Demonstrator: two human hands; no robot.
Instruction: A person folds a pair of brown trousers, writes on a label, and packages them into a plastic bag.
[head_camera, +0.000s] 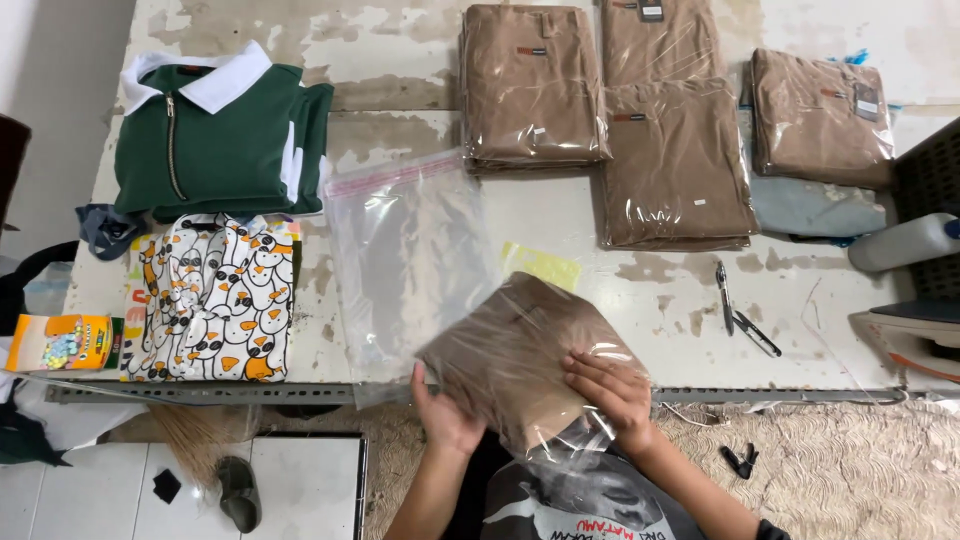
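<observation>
hands (530, 400) on tan bagged garment (510, 355)

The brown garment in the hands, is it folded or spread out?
Folded. The brown garment is a compact rectangle inside a clear plastic bag, held between the left hand and right hand.
</observation>
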